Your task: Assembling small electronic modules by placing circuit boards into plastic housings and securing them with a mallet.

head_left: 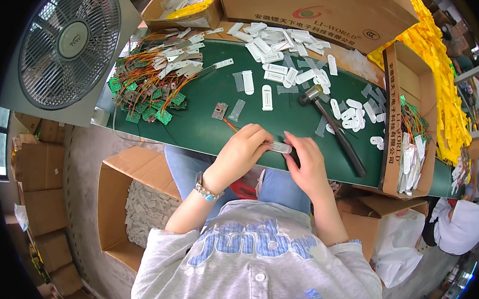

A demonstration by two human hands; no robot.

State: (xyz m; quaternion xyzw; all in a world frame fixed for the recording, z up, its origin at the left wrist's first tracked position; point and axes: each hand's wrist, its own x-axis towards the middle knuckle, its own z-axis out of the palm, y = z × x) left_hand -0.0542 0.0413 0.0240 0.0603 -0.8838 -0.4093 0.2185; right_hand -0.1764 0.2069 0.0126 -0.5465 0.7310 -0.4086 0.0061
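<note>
Two hands, left hand (246,150), right hand (305,162), white casing (279,147) pinched between both grips

small white plastic casing (279,147), lying level, at green table edge (208,134)

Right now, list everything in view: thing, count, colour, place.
small case: one, clear-white, between both hands at the table's near edge
table: one, green, centre
circuit boards: heap, green with orange wires, table left
loose board: one, wired, ahead of the left hand
white cases: many, table far side and right
hammer: one, black handle, right of the hands
fan: one, grey, far left
floor box: one, brown, white parts inside, lower left
yellow parts: pile, far right
left hand: grips the case
right hand: grips the case
</note>
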